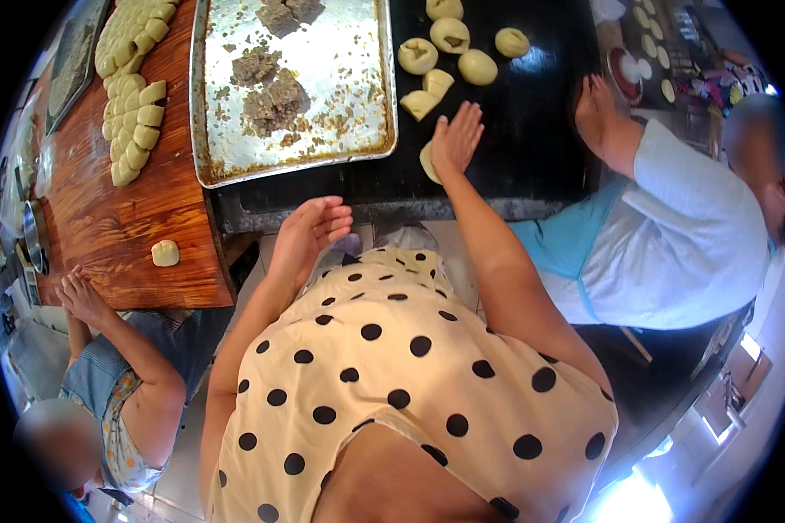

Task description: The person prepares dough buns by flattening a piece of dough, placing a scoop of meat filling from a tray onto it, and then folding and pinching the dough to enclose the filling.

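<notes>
My right hand (459,139) lies flat on the black tabletop with its fingers stretched out. A flattened piece of dough (429,163) shows from under its heel, partly hidden by the palm. Just beyond the fingers are cut dough pieces (419,105). Farther back sit several rounded dough balls (477,67), a few with folded or hollowed tops. Held in the air by the table's near edge, my left hand (307,234) is empty, its fingers extended. It is closest to a metal baking tray (349,96) bearing clumps of brown crumbly filling (276,103).
At left, a wooden table (139,235) holds rows of cut dough (133,126) and one loose piece (165,253). A person's hands (83,296) are at its near edge. On my right, another person's hand (595,113) is over the black table, near a red bowl (625,70).
</notes>
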Action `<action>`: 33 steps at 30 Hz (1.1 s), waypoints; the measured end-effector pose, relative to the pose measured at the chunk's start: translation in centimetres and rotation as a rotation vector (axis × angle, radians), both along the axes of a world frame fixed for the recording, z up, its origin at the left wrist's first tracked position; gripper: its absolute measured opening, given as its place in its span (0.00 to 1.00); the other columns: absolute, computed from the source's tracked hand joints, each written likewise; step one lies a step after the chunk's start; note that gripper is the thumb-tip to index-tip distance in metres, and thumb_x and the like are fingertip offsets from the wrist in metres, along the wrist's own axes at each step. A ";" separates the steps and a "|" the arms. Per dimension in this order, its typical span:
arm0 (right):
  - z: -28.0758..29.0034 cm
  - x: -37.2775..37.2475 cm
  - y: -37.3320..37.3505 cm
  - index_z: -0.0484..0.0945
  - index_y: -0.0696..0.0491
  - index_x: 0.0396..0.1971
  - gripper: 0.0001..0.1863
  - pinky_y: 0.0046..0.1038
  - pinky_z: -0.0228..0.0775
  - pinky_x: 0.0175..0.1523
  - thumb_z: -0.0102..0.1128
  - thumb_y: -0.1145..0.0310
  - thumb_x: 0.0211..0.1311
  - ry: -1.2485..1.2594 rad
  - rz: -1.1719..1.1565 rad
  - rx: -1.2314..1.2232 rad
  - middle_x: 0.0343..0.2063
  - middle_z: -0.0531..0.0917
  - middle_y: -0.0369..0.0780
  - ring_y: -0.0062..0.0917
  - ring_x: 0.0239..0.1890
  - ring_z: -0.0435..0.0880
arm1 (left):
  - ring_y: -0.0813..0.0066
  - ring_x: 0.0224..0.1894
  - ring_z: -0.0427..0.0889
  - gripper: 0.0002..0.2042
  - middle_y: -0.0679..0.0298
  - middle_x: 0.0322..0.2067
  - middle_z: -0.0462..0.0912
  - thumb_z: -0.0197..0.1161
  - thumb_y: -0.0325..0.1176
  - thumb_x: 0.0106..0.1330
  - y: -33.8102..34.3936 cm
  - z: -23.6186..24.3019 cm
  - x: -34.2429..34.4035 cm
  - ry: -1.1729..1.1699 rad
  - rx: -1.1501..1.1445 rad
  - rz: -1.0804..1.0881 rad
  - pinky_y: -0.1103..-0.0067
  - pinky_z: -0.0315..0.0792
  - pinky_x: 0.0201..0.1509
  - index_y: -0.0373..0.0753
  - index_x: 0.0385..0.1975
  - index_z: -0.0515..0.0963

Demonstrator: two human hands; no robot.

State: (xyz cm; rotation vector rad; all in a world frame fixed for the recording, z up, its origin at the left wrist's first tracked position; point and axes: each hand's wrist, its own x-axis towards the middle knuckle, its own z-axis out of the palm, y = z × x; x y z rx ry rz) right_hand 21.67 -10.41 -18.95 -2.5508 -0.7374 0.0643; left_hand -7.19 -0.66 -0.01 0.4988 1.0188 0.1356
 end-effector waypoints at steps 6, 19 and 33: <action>1.2 1.2 0.7 0.55 0.55 0.70 0.38 0.44 0.28 0.76 0.41 0.43 0.69 -0.203 -0.022 -0.256 0.71 0.50 0.53 0.43 0.74 0.44 | 0.66 0.45 0.81 0.17 0.56 0.43 0.81 0.52 0.39 0.72 -0.9 -1.3 -2.9 0.133 -0.040 0.074 0.73 0.74 0.56 0.31 0.50 0.73; 2.5 -2.5 2.6 0.56 0.59 0.68 0.37 0.47 0.33 0.75 0.49 0.53 0.66 -0.251 -0.013 -0.243 0.71 0.49 0.56 0.45 0.73 0.48 | 0.68 0.47 0.80 0.16 0.56 0.43 0.81 0.51 0.39 0.74 -1.8 0.7 -3.7 0.074 0.041 -0.042 0.73 0.74 0.56 0.31 0.49 0.73; 3.4 -1.6 -4.1 0.58 0.58 0.67 0.36 0.41 0.44 0.73 0.52 0.52 0.67 -0.005 -0.077 0.039 0.71 0.52 0.51 0.43 0.71 0.55 | 0.70 0.46 0.81 0.16 0.57 0.43 0.81 0.51 0.39 0.74 -1.1 1.4 -3.9 0.040 0.107 -0.137 0.74 0.75 0.55 0.32 0.49 0.73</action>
